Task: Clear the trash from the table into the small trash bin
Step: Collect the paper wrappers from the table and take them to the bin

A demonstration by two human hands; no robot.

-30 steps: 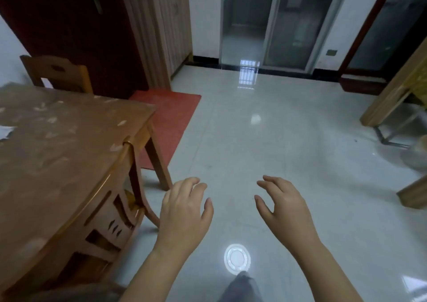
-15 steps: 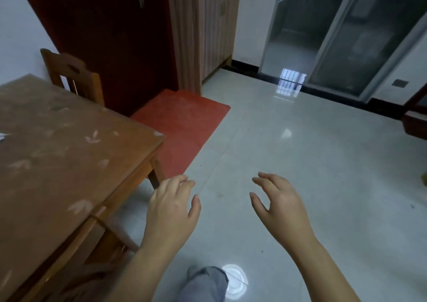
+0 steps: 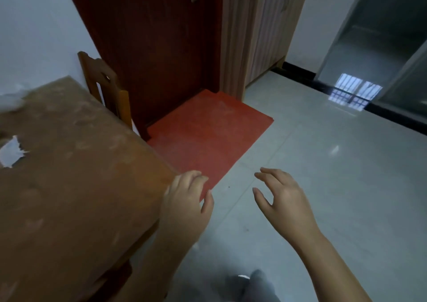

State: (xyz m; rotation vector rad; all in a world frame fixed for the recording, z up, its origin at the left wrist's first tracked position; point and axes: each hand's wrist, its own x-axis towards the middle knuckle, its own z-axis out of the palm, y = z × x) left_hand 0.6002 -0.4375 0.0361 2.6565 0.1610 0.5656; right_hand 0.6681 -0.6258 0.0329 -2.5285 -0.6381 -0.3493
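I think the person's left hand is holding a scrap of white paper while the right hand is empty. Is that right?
Not quite. The left hand holds nothing: its fingers are loosely curled near the corner of the table. The scrap of white paper lies untouched on the table, far over at its left side. The right hand is indeed empty. The head view shows this.

left hand (image 3: pixel 184 205) reached table (image 3: pixel 69 204) corner; paper scrap (image 3: pixel 11 155) appeared

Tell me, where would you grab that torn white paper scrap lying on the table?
Probably its jagged right edge, pinched from above, coming from the right: the white paper scrap lies flat on the table, leaving no side to wrap. The empty left hand is nearer.
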